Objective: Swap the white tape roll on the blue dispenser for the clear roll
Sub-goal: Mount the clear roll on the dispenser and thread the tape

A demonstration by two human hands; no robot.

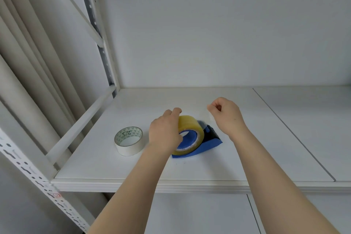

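The blue dispenser (209, 143) lies on the white shelf (190, 169), with the clear, yellowish roll (191, 125) sitting on its blue hub. My left hand (165, 133) grips the left side of that roll, thumb at the hub. My right hand (227, 115) hovers just right of and above the roll, fingers pinched on a thin strip of clear tape (209, 115) pulled out from it. The white tape roll (129, 140) lies flat on the shelf to the left of my left hand, apart from the dispenser.
A white back wall stands behind the shelf. A slanted white upright post (98, 112) and a perforated rail (38, 178) frame the left side. A seam (292, 133) splits the shelf boards on the right.
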